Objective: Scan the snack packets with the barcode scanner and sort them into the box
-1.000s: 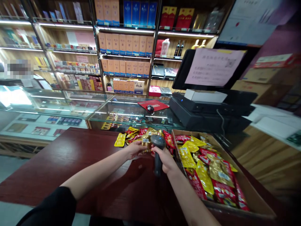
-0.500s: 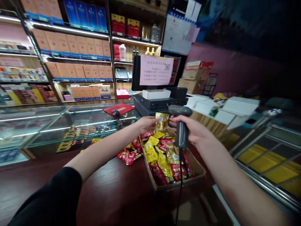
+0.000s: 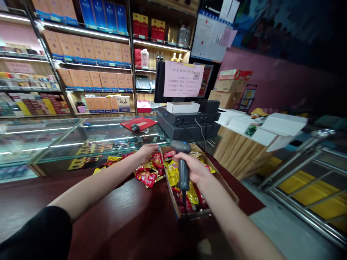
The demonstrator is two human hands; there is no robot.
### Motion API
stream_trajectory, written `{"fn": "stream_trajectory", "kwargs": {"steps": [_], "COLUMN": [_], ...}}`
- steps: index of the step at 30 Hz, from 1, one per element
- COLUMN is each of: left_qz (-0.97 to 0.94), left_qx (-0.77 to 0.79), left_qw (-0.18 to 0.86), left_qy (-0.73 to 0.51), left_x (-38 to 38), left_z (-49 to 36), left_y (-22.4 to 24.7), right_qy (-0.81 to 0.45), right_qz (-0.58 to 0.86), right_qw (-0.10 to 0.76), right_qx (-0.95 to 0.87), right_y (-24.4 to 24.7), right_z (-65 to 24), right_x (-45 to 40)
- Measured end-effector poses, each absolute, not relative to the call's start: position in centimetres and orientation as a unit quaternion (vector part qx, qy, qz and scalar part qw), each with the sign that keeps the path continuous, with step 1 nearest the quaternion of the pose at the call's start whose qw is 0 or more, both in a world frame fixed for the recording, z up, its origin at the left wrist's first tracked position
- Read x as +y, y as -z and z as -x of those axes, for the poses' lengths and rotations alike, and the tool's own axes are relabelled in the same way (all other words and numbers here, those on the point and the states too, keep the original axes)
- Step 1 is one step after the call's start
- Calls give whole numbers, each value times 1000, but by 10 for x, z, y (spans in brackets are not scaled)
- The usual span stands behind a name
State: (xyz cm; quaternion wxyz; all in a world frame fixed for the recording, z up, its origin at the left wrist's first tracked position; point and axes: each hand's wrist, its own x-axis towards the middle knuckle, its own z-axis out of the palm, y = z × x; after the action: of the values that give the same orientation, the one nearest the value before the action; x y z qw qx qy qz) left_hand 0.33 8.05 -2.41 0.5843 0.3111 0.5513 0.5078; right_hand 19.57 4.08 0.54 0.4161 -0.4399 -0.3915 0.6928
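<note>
My right hand (image 3: 193, 168) is wrapped round the handle of a dark grey barcode scanner (image 3: 183, 171), held over an open cardboard box (image 3: 229, 195). Red, yellow and gold snack packets (image 3: 172, 173) fill the box, partly covered by my hand and the scanner. My left hand (image 3: 146, 152) is over a loose heap of red and gold packets (image 3: 148, 177) left of the box. Its fingers are stretched out, and I see nothing held in them; the lower fingers are partly hidden. The scanner's cable hangs down from its handle.
A glass display case (image 3: 103, 137) runs behind the dark red counter (image 3: 116, 220). On it are a mouse (image 3: 135, 127) on a red mat and a black till (image 3: 187, 124) beneath a screen with a pink notice (image 3: 183, 79). A metal railing (image 3: 298, 166) stands at the right.
The gold packet between my hands has left my left hand, which moved left to the loose heap. My right hand brought the scanner left and down over the box.
</note>
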Motion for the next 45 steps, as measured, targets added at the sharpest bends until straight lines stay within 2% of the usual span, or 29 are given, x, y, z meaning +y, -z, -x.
{"fn": "stream_trajectory", "kwargs": {"steps": [4,10,19,27,33,38,42,45], "left_qz": [-267,-238,-228,-258,-408,-327,-311,-303], "left_qx": [571,543,514,497,547,531,529,510], "left_qw": [573,627,632,638,467,534,539,532], "left_qy": [-524,-505,-533,-529,-563,-571,-577,-604], "left_x": [63,62,62,-2,-54,-80,-87,-80], "left_z": [29,29,21,37,50,61,71,77], "left_y": [50,74,99,107,112,130,136,137], "right_qy": [-640,-605,-575,-611,-690,-711,-724,-679], "right_qz": [463,524,516,443,425,446,434,434], "right_qw": [440,447,455,455,428,397,363,383], "right_qx": [-427,-400,-443,-472,-399,-371,-394,-451], "right_y": [18,48,63,77,87,99,105,103], "right_z": [-131,-81,-79,-77,-87,-88,-91,-96], "right_x": [35,52,41,-10,-47,-50,-47,-46]}}
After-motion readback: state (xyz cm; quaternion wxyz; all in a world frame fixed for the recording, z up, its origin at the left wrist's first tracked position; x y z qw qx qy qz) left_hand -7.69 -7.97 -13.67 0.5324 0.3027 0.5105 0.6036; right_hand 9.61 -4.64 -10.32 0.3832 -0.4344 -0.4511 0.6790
